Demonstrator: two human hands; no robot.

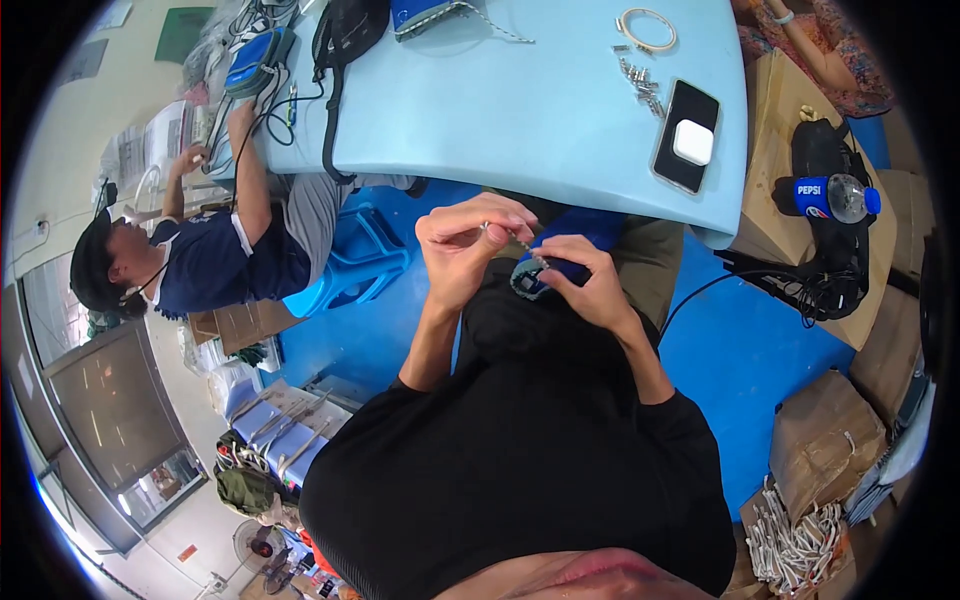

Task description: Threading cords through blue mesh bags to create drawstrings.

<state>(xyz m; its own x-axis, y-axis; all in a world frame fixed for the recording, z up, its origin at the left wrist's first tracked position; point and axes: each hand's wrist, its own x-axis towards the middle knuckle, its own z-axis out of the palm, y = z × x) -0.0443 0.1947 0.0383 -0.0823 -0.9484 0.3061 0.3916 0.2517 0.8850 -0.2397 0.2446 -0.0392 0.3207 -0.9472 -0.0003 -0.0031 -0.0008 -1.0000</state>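
Above my lap, a thin black-and-white cord (518,238) runs between my two hands. My left hand (462,250) pinches its upper end, where a small light, shiny piece shows at the fingertips; its kind is too small to tell. My right hand (590,285) grips the cord lower down between thumb and fingers. Behind and below the fingers a blue pouch (570,245) with a grey-green edge rests on my lap, partly covered by my right hand. Whether the cord is fastened to the pouch cannot be made out.
On the light-blue table (480,120) lie small metal pieces (640,85), a pale ring (647,30), a phone (672,165) carrying a white case (693,142), and another blue pouch (415,15) with cord. A co-worker (215,255) works at left. A bottle (845,198) lies at right.
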